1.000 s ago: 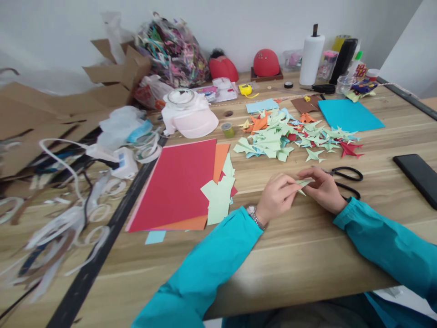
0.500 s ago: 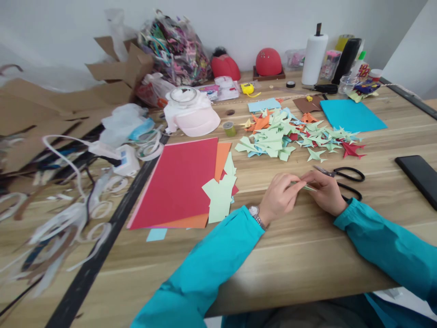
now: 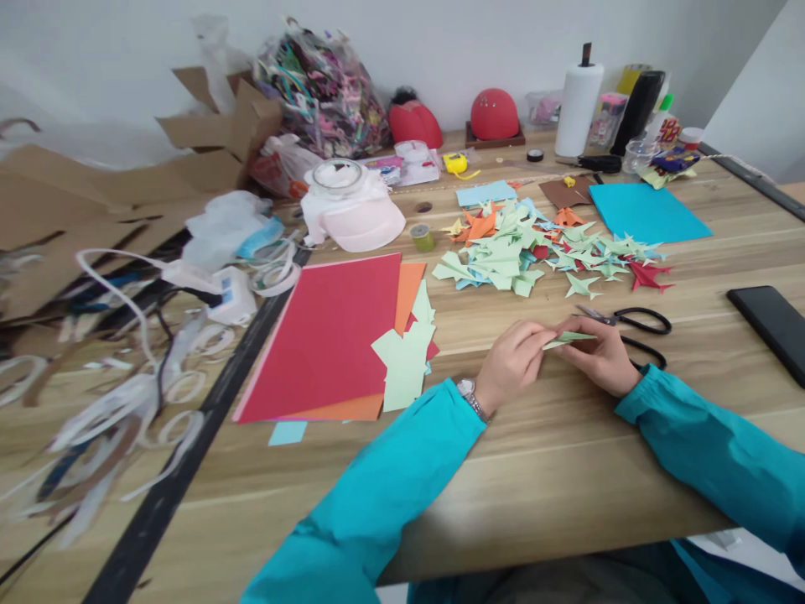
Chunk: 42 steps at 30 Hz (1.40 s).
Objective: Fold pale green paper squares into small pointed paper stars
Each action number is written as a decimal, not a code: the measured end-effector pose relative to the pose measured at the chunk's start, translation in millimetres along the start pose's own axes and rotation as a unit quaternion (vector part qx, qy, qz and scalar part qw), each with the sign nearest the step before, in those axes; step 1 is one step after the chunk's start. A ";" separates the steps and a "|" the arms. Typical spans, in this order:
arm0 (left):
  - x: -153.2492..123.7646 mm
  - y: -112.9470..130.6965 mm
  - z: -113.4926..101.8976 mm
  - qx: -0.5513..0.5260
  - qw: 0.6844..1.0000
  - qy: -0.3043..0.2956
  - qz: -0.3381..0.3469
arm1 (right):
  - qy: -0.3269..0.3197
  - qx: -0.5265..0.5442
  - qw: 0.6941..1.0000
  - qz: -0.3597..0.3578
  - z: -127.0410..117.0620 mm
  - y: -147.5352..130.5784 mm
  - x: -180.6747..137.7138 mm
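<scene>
A small folded piece of pale green paper is pinched between my two hands above the wooden table. My left hand, with a watch at the wrist, grips its left end. The fingers of my right hand close on its other side and partly hide it. Black-handled scissors lie just beyond my right hand, which covers part of them. Farther back spreads a heap of folded paper pieces, mostly pale green, with some orange, red and blue.
Left of my hands lie red paper sheets and green paper scraps. A phone rests at the right. Blue paper and a white cap are farther back. Cables and strips clutter the left.
The green folded paper has turned between my fingers, and more of it shows now. My right fingers have shifted slightly; both arms have stayed nearly in place.
</scene>
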<state>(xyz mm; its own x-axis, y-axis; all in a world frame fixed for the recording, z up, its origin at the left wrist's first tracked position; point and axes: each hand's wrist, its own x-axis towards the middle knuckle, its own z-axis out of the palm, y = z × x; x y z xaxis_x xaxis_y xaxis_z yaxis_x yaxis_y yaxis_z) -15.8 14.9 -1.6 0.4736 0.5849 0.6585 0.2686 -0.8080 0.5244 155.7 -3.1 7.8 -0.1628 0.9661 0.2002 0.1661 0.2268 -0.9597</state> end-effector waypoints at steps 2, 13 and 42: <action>1.2 -0.8 -0.3 -0.034 0.998 0.014 -0.049 | 0.013 0.013 1.000 0.009 1.0 -0.6 1.2; 3.7 -6.0 0.9 -0.229 0.943 0.041 -0.239 | 0.023 0.005 0.997 0.072 0.0 -0.3 5.5; 7.0 10.6 -1.3 -0.230 0.950 -0.024 -0.209 | 0.065 0.052 0.992 0.090 -1.1 2.2 7.8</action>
<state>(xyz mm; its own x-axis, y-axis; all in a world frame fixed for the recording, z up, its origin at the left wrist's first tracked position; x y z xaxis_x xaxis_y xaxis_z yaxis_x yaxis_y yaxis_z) -10.8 10.6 9.2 0.4467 0.8354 0.3204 0.0530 -0.3822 0.9226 155.9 5.0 7.5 -0.0109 0.9991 0.0416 0.0789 0.0424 -0.9960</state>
